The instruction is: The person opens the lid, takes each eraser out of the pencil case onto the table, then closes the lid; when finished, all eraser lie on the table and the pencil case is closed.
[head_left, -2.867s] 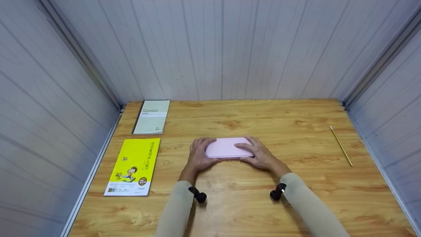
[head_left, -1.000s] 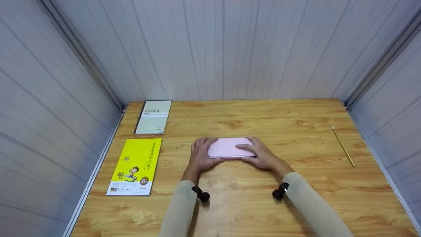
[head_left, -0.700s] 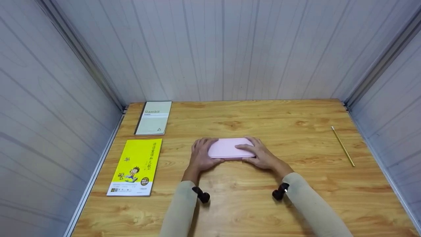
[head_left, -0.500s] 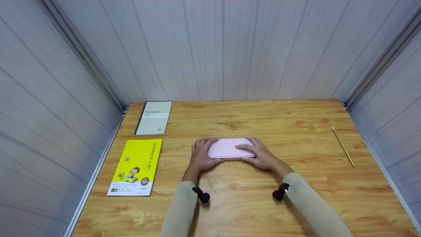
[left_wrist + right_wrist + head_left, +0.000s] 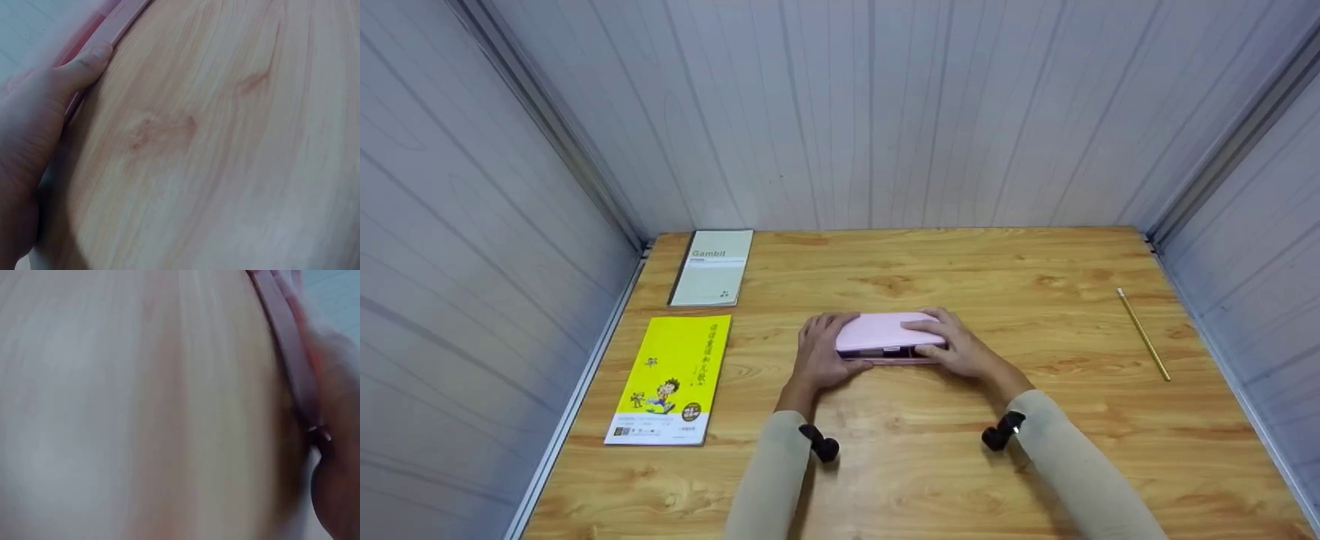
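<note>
In the head view a pink pencil case [image 5: 877,330] lies on the wooden table, its lid raised a little along the near side. A dark interior shows through the gap, its contents too small to make out. My left hand [image 5: 817,356] grips the left end, with the thumb along the lower front edge. At the other end my right hand [image 5: 961,351] holds the lid, fingers on top and thumb at its front edge. The left wrist view shows the left thumb [image 5: 90,64] against the case's pink rim [image 5: 126,19]. Blurred in the right wrist view is the right hand [image 5: 340,399] beside the case [image 5: 289,343].
To the left lie a yellow book [image 5: 679,367] with a cartoon figure and, behind it, a pale Gambit notebook [image 5: 711,274]. A gold pencil [image 5: 1144,335] rests at the right. Light panel walls [image 5: 840,112] enclose the table's back and sides.
The case's lid was down before; now its near edge has lifted, opening a dark gap. The right thumb has risen with the lid, while the left hand keeps its place.
</note>
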A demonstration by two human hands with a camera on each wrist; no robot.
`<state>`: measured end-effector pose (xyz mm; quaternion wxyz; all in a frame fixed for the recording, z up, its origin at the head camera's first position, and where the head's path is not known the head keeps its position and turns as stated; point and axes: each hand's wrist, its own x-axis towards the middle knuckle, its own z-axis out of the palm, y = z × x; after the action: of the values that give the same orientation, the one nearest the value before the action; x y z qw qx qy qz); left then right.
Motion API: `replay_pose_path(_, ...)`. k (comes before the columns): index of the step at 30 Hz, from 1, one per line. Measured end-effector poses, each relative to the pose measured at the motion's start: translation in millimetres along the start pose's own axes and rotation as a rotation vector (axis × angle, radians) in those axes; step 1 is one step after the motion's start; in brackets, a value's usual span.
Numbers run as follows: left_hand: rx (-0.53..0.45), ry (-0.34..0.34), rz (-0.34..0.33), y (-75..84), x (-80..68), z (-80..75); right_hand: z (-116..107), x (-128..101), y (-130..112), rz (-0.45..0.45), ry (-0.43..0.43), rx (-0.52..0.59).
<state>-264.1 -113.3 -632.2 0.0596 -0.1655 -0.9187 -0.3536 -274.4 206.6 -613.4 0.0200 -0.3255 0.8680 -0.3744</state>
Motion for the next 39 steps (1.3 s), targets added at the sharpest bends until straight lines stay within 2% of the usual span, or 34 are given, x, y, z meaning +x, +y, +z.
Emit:
replay_pose_path(9, -0.045, 0.027, -0.003, -6.2, -4.4, 1.0, -1, -3, -5, 0.046, -0.055, 0.021)
replay_pose_path(15, -0.133, 0.067, -0.002, -6.9, -4.4, -1.3, -3, -5, -10, 0.071, -0.025, 0.043)
replay_pose_path(24, -0.213, 0.045, -0.038, -1.8, -1.9, -6.7, -7, 3, -14, 0.074, 0.092, 0.11)
replay_pose_path(28, -0.226, 0.034, -0.057, -1.0, -2.3, -7.6, -10, 9, -19, 0.078, 0.139, 0.165)
replay_pose_path(34, -0.227, 0.04, -0.066, -1.0, -3.6, -7.7, -16, 17, -21, 0.132, 0.232, 0.282)
replay_pose_path(39, -0.222, 0.04, -0.086, -2.9, -3.8, -6.5, -17, 23, -16, 0.129, 0.324, 0.288)
